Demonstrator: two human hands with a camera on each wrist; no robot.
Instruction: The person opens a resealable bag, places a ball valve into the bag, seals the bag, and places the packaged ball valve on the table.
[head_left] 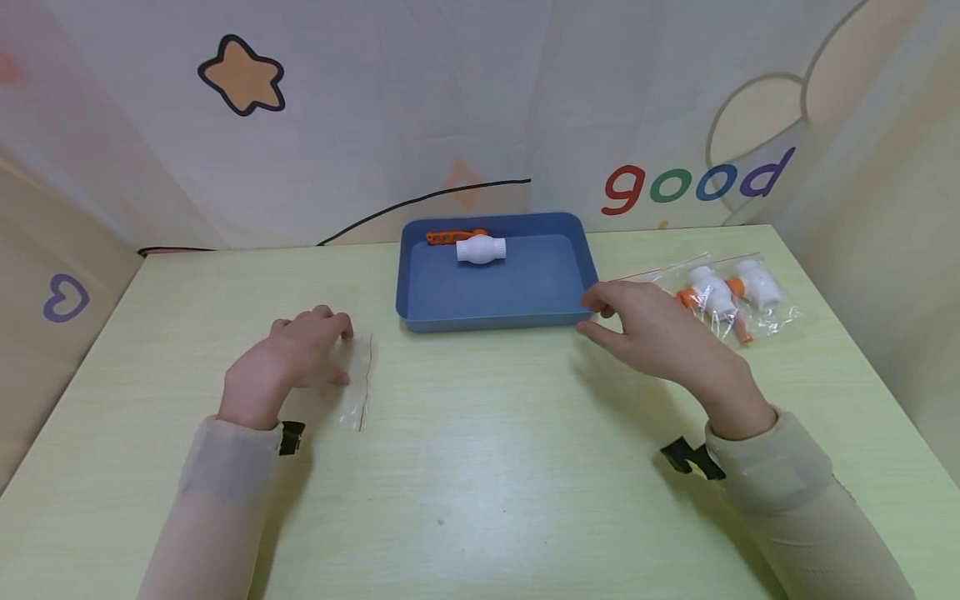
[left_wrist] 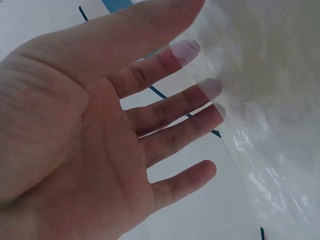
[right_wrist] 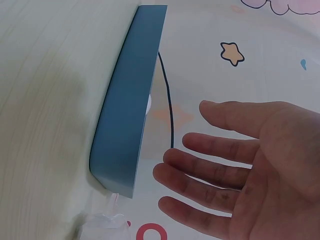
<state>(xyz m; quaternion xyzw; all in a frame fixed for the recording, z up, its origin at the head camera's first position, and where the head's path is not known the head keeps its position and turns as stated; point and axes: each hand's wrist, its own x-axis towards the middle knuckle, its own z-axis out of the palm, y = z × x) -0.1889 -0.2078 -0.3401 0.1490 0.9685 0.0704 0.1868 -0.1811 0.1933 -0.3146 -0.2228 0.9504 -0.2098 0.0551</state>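
At the left of the head view my left hand (head_left: 291,358) is over a flat clear zip bag (head_left: 356,392) with a red line along one edge. Up close in the left wrist view, the bag (left_wrist: 270,125) covers three fingertips, and the thumb and fingers are spread apart. My right hand (head_left: 652,329) hovers beside the right front corner of a blue tray (head_left: 495,321). The right wrist view shows its fingers parted with nothing between them. In the tray lie a white ribbed plastic piece (head_left: 482,249) and an orange strip with holes (head_left: 448,237).
Right of the tray, partly behind my right hand, lie clear zip bags holding white pieces (head_left: 712,292) and orange pieces (head_left: 737,288). A printed curtain (head_left: 465,100) hangs along the back edge of the pale wooden table (head_left: 465,467).
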